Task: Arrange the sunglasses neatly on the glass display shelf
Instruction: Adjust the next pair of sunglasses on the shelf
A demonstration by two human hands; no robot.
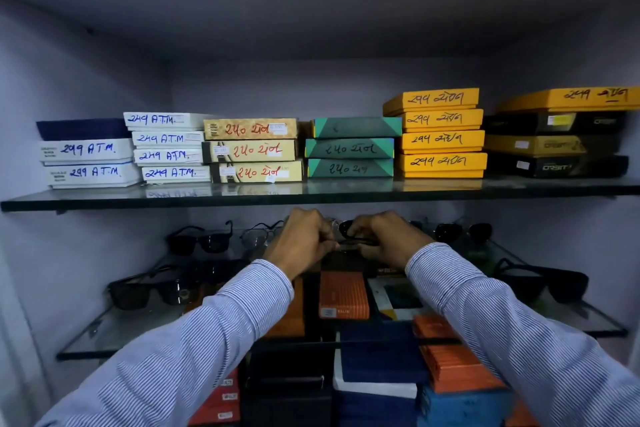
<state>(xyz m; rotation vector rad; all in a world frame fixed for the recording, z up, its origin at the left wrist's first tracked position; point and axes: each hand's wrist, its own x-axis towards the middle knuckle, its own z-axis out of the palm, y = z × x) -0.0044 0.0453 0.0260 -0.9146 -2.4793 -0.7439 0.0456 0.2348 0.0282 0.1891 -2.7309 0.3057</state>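
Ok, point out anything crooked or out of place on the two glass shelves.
On the upper shelf, the top yellow box at far right sits skewed across its stack. On the lower shelf, the front-left sunglasses lie angled. Both hands, left and right, hold a dark pair.

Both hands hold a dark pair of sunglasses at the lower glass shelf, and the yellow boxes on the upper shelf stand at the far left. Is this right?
Not quite. In the head view the yellow boxes stand right of centre on the upper shelf; white boxes are at the far left. The rest holds: left hand and right hand hold the dark sunglasses.
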